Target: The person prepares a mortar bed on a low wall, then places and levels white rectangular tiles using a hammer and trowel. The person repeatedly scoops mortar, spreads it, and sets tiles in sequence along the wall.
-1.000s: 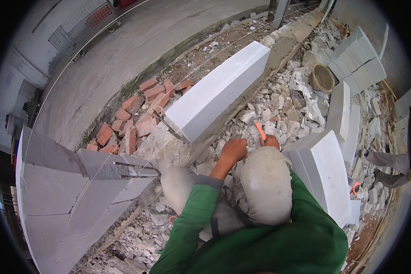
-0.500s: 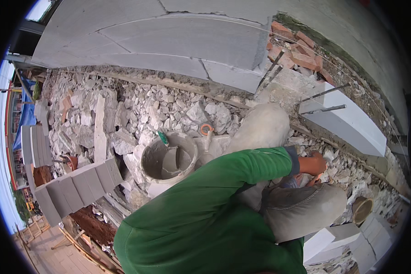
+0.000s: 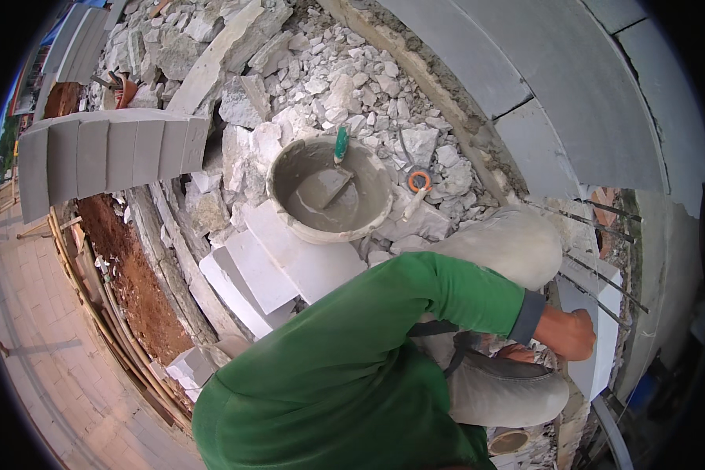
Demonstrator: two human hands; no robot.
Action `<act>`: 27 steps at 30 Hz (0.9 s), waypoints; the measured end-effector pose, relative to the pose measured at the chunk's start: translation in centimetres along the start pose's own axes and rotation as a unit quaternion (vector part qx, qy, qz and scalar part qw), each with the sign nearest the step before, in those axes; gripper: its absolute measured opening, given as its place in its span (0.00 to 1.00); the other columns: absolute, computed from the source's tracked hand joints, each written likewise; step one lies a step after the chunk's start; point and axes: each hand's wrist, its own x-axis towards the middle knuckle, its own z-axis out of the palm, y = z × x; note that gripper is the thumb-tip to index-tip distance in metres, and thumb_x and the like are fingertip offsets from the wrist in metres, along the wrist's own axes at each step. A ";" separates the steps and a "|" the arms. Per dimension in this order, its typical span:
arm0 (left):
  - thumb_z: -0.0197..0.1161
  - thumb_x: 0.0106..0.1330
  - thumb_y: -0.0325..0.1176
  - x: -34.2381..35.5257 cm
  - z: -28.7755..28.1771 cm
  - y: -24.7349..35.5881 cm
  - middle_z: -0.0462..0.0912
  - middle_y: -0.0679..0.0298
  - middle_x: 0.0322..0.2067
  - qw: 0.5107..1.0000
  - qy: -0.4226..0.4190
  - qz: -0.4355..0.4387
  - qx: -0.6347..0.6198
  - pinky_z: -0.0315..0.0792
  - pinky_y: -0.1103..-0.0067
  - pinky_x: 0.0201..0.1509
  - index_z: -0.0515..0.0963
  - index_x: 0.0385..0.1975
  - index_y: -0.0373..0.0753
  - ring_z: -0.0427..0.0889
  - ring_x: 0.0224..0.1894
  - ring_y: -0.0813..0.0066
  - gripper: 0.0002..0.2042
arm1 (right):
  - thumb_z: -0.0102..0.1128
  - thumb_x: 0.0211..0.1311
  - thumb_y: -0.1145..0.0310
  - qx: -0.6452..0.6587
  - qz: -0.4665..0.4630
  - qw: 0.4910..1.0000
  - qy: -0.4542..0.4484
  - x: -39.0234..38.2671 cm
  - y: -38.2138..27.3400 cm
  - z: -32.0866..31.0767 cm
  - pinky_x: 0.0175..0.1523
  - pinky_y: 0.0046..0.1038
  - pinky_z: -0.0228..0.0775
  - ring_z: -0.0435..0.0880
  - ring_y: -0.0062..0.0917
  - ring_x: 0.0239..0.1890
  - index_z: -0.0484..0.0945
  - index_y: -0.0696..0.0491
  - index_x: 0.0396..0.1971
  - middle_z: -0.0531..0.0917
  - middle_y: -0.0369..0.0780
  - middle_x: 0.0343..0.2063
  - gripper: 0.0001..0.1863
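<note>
My left hand [image 3: 569, 334], below a green sleeve with a dark cuff, is closed in a fist beside a pale building block [image 3: 605, 345]. Whatever the fist may hold is hidden, and I cannot tell whether it touches the block. Only a sliver of my right hand [image 3: 517, 353] shows between my knees, under the left wrist; its fingers are hidden. Left of my knees stands a round mortar bucket [image 3: 276, 192] with wet grey mortar. A trowel with a green handle [image 3: 341, 145] rests in it, blade in the mortar.
An orange ring-shaped item [image 3: 419, 181] lies on white rubble [image 3: 341, 98] beside the bucket. Steel rods [image 3: 603, 288] stick out across the pale block. A row of grey blocks [image 3: 110, 157] stands at left. A block wall [image 3: 540, 70] rises at upper right.
The view has turned, bringing the bucket and block row further right or upright. My left hand has moved from between my knees out beside the pale block; my right hand stays low.
</note>
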 end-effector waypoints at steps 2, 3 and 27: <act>0.70 0.56 0.35 -3.7 -4.3 -2.2 0.86 0.54 0.26 0.994 0.101 -0.008 -0.048 0.80 0.52 0.39 0.87 0.30 0.33 0.89 0.33 0.52 0.10 | 0.61 0.71 0.50 0.003 0.000 1.000 -0.008 0.2 0.0 -0.2 0.50 0.45 0.77 0.85 0.50 0.44 0.81 0.62 0.46 0.85 0.55 0.40 0.25; 0.68 0.63 0.36 -6.1 -5.7 -3.1 0.86 0.51 0.29 0.981 0.174 -0.019 -0.088 0.81 0.58 0.40 0.85 0.32 0.32 0.87 0.35 0.48 0.11 | 0.61 0.71 0.51 0.005 -0.002 1.000 -0.011 0.2 0.1 -0.4 0.50 0.45 0.77 0.85 0.50 0.44 0.81 0.62 0.46 0.85 0.55 0.40 0.25; 0.68 0.65 0.37 -44.8 -3.1 -15.6 0.87 0.40 0.34 0.756 0.234 -0.593 0.147 0.79 0.58 0.39 0.82 0.48 0.22 0.88 0.34 0.44 0.21 | 0.60 0.73 0.53 0.152 0.203 0.967 0.019 -9.9 -1.4 -4.1 0.52 0.42 0.75 0.84 0.50 0.48 0.79 0.63 0.50 0.84 0.57 0.42 0.24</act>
